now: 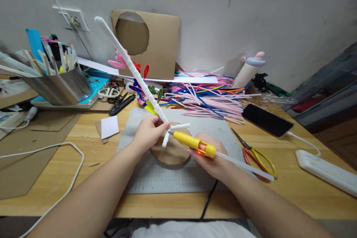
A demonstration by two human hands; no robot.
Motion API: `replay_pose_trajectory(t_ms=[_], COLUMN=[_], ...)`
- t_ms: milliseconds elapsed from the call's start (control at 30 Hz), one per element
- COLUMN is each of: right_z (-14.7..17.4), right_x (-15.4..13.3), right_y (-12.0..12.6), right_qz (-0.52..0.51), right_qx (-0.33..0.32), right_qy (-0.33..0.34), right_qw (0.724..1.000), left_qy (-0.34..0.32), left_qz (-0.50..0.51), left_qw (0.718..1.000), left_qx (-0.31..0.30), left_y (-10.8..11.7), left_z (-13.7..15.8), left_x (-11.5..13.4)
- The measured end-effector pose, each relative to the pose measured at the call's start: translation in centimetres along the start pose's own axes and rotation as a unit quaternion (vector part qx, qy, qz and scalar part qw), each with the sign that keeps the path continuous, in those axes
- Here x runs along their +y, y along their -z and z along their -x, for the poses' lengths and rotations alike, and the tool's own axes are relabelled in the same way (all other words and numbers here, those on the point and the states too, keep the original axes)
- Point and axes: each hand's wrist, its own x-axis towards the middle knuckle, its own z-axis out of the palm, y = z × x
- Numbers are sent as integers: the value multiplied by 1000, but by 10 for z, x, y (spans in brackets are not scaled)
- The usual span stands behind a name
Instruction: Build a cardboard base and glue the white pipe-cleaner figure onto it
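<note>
Between the fingers of my left hand [149,132] is the lower end of a long white wrapped stick [129,65], which leans up and to the left. Short white prongs [180,126] branch out at its base. My right hand [213,160] grips a yellow hot glue gun [195,144] with a red light lit on it. A clear glue stick [244,165] juts from its back. The nozzle points at the base of the prongs; whether it touches them I cannot tell. Below both hands, a round cardboard disc [170,156] lies on a grey cutting mat [145,182].
Pink, blue and white pipe cleaners [212,100] are heaped behind the mat. Red-and-yellow-handled scissors [256,156] and a phone [267,119] lie on the right, near a white power strip [326,171]. A metal holder [60,85] of sticks stands left. Cut cardboard [164,44] leans on the wall.
</note>
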Motion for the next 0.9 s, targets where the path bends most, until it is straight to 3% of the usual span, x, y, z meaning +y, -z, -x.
replay_pose_trajectory(t_ms=[200,333,433,533,700,800,833,900], right_z=[2,4,7,6,-9,-19,-22,-27], right_x=[-2,-5,-5,-6,1,17,24,37], right_y=[6,12,13,14,23,27,27,27], right_qz=[9,-47,-145,-326,-583,-656,-659,-639], right_qx=[-13,46,90,155,165,184,191,200], right_qy=[17,2,-54,-114,-163,-265,-299,-355], right_qw=[1000,998,984,926,779,682,663,652], left_qy=[-5,-6,-8,-9,-12,-17,-19,-23], left_qz=[-30,-50,-62,-75,-94,-109,-114,-124], left_qw=[999,998,998,997,995,993,993,991], left_qx=[14,23,25,26,29,32,32,34], left_y=[2,2,3,2,2,3,3,4], left_z=[-1,-1,-1,-1,0,0,0,0], left_x=[-1,-2,-2,0,1,1,0,0])
